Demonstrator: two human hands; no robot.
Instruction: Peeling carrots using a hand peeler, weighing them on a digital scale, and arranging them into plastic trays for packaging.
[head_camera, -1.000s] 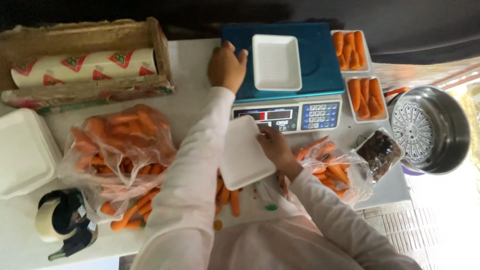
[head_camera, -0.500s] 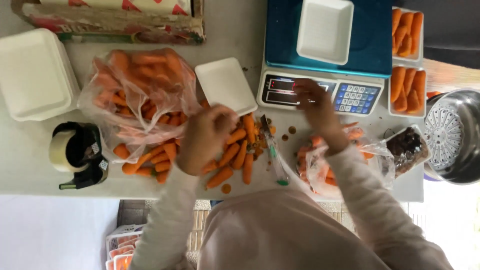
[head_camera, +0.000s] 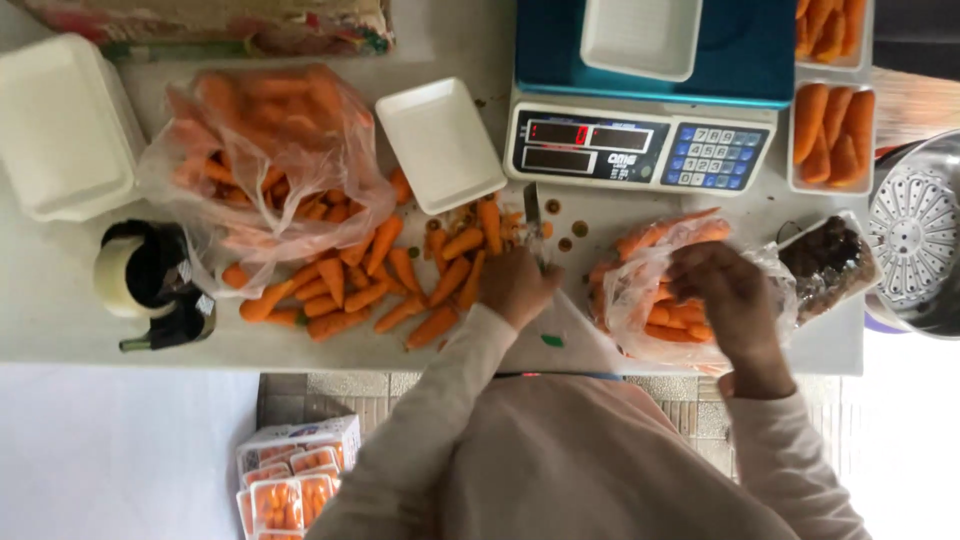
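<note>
We are looking down at our two hands over a white table (head_camera: 60, 330). Our left hand (head_camera: 515, 285) is closing into a loose fist at the edge of the loose carrots (head_camera: 400, 280), and it is gripping a knife (head_camera: 533, 215) whose dark blade is pointing away from us, toward the scale. Our right hand (head_camera: 725, 295) is reaching into a clear plastic bag (head_camera: 640, 300) of carrots with the fingers bent inward — we cannot tell whether they are holding a carrot or only pressing on the thin plastic.

The loose carrots are short, smooth and bright orange, and they are lying in a heap between the two bags, touching one another. A bigger, wrinkled clear bag (head_camera: 260, 160) full of carrots is lying at the left. A few small round carrot slices (head_camera: 565, 225) are lying just beside the knife blade.

An empty white foam tray (head_camera: 440, 145) is lying tilted next to the blue scale (head_camera: 650, 100), and another white tray (head_camera: 640, 35) is sitting on its platform. Two filled trays of carrots (head_camera: 832, 135) are standing at the right, near a round metal steamer (head_camera: 915, 240). A tape dispenser (head_camera: 150, 280) is standing at the left edge — behind it is a stack of white foam trays (head_camera: 60, 125). Under the table, packed trays (head_camera: 290, 480) are resting on a tiled floor.
</note>
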